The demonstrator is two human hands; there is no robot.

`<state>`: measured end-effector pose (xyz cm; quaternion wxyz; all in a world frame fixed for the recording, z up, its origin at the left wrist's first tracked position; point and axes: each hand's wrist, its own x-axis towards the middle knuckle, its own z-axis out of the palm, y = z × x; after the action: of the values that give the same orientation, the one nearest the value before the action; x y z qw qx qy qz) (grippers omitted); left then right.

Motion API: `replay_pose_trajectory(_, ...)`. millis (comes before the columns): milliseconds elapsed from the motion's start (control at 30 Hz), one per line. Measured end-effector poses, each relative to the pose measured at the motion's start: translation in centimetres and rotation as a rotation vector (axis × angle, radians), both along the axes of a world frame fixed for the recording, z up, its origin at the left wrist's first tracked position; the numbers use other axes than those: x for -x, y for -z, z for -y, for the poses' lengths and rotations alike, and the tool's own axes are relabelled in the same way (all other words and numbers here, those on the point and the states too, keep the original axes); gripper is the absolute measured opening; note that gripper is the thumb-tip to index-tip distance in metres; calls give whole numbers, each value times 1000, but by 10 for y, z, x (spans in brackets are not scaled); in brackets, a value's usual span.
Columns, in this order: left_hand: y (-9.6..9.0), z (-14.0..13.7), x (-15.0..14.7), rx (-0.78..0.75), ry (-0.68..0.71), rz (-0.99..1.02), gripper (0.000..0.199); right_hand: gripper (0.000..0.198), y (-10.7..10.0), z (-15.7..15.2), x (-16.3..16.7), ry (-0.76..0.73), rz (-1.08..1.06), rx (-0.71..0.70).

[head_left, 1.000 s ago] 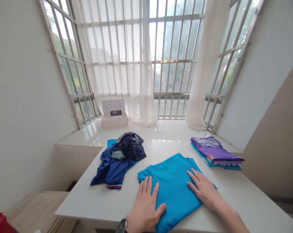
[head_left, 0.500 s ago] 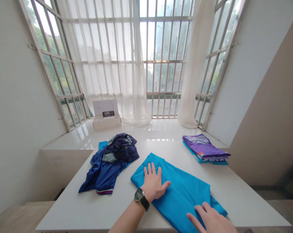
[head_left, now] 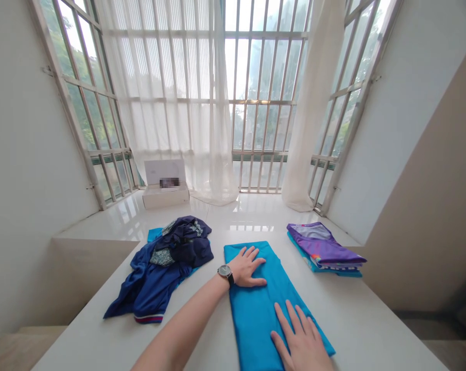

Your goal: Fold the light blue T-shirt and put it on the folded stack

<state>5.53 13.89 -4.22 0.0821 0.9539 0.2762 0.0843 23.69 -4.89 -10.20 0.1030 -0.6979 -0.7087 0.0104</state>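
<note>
A bright blue garment, folded into a long strip, lies flat on the white table in front of me. My left hand, with a black-strapped watch at the wrist, rests with spread fingers on its far part. Nearer to me, my right hand lies palm down on the garment's right side, fingers apart. Neither hand grips the cloth. The garment's near end runs out of the bottom of the view.
A crumpled heap of dark blue clothes lies to the left. Folded clothes with a purple piece on top are stacked at the right. Behind, an open white box stands on the sill by sheer curtains and a barred window.
The blue garment has turned from slanting to nearly straight away from me. My left hand has shifted farther away; my right hand has moved left and now lies flatter on the cloth.
</note>
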Motion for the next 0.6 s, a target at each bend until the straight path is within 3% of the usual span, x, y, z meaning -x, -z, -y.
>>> replay_pose_trajectory(100, -6, 11, 0, -81, -44, 12, 62, 64, 1, -4, 19, 57, 52, -62)
replay_pose_trajectory(233, -1, 67, 2, -41, -86, 104, 55, 63, -9, -3, 19, 36, 24, -39)
replay_pose_trajectory(400, 6, 131, 18, 133, -36, 109, 64, 57, -18, 1, -16, -102, -212, -14)
replay_pose_trajectory(500, 0, 140, 28, 204, 8, 113, 81, 52, -14, 2, -40, -111, -418, -131)
replay_pose_trajectory(600, -9, 140, 32, 248, 49, 138, 99, 51, -9, 1, -54, -32, -486, -228)
